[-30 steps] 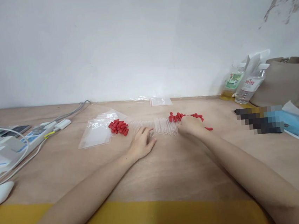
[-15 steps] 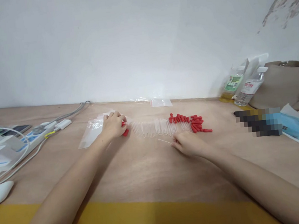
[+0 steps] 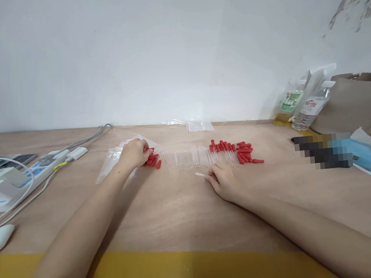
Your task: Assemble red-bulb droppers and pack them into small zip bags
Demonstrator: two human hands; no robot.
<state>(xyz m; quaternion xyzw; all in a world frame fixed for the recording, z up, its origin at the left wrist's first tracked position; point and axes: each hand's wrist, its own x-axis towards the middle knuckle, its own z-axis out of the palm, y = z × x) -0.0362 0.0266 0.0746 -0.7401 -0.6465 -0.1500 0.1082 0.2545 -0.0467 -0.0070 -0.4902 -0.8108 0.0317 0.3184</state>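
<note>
My left hand [image 3: 136, 152] is over a small pile of red rubber bulbs [image 3: 151, 160] on the left, its fingers curled and pinched on one of them; the fingertips are partly hidden. Between thumb and fingers of my right hand [image 3: 224, 181] is a thin clear dropper tube [image 3: 200, 174], its free end pointing left. A long row of clear dropper tubes [image 3: 184, 159] lies side by side just beyond my right hand. At the row's right end, several tubes carry red bulbs [image 3: 222, 146], and more red-topped ones [image 3: 245, 153] lie beside them.
Clear plastic bags [image 3: 111, 163] lie under and beside my left hand, and a small bag [image 3: 200, 126] is by the wall. A power strip [image 3: 44, 168] with cables is on the left. Bottles [image 3: 313, 105], a grey bag [image 3: 356, 105] and a blue packet [image 3: 370, 154] stand or lie right.
My left hand has shifted slightly left and back, uncovering more red bulbs. My right hand has turned and moved a little left, with the tube still in its fingers.
</note>
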